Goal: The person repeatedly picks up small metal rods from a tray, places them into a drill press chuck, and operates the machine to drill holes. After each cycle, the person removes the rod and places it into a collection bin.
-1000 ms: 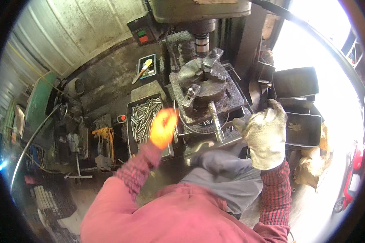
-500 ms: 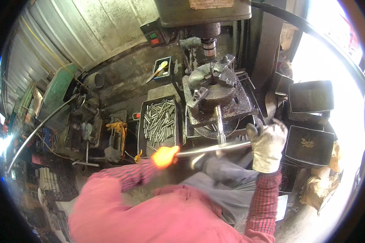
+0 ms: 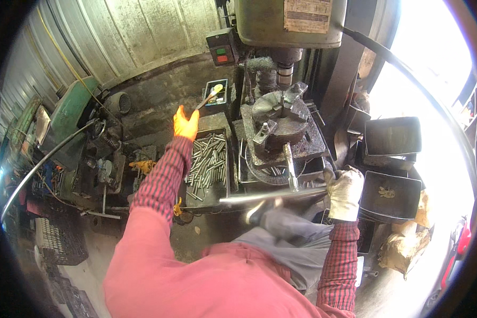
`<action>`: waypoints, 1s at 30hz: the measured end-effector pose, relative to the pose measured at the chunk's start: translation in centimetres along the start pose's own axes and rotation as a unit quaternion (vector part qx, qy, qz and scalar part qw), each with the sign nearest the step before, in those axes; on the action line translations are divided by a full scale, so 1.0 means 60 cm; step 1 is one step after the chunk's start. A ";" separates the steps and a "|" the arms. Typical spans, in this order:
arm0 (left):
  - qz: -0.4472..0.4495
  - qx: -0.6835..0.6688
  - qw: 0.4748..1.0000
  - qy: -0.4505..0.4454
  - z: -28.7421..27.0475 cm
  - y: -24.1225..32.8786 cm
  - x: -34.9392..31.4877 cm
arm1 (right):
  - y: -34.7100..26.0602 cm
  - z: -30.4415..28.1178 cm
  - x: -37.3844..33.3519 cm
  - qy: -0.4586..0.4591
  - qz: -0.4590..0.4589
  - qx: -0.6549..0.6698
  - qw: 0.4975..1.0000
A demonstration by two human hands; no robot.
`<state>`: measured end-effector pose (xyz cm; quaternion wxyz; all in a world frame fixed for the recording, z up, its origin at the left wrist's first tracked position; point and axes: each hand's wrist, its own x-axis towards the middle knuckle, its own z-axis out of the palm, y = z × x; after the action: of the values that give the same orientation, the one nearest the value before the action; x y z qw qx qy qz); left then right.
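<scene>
My left hand (image 3: 185,125), in an orange glove, reaches over the far left corner of the tray with its fingers apart. Just beyond the fingertips is the dark handle of a brush-like tool (image 3: 210,96) with a yellow and white end, lying across a small box (image 3: 221,99). Whether the fingers touch the handle I cannot tell. A long, shiny metal bar (image 3: 270,196) is gripped near its right end by my right hand (image 3: 345,193) in a soiled whitish glove. The bar lies roughly level, in front of the drill press fixture (image 3: 281,119), its left end free.
A tray (image 3: 228,164) of short metal pins stands left of the drill press (image 3: 289,24). The fixture's handle (image 3: 290,164) points toward me. Dark bins (image 3: 393,138) stack at the right. A switch box (image 3: 221,47) with green and red buttons sits behind.
My left hand has let go of the bar's left end and moved forward to the brush-like tool. My right hand still holds the bar. The view has shifted slightly.
</scene>
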<state>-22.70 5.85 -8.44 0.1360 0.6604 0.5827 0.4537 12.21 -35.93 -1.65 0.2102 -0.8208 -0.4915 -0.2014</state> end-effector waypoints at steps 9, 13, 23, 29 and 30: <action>0.050 -0.131 0.981 -0.133 0.075 -0.047 0.138 | 0.012 0.021 -0.006 0.003 0.033 0.008 0.999; 0.081 -0.199 0.966 -0.143 0.029 -0.004 0.157 | 0.014 0.031 -0.002 0.028 0.026 -0.022 0.999; 0.073 -0.124 0.981 -0.133 0.013 0.063 0.125 | 0.002 0.013 0.001 -0.001 0.021 -0.038 0.999; 0.145 0.008 0.973 -0.179 -0.012 0.039 0.113 | -0.005 0.007 0.003 -0.012 0.020 -0.046 0.999; 0.156 0.012 0.973 -0.172 -0.019 0.044 0.108 | -0.004 0.008 0.003 -0.008 0.021 -0.025 0.999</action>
<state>-22.43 10.47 -3.10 0.1538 0.8127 0.4458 0.3424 12.15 -35.47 -1.90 0.1902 -0.8373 -0.4707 -0.2029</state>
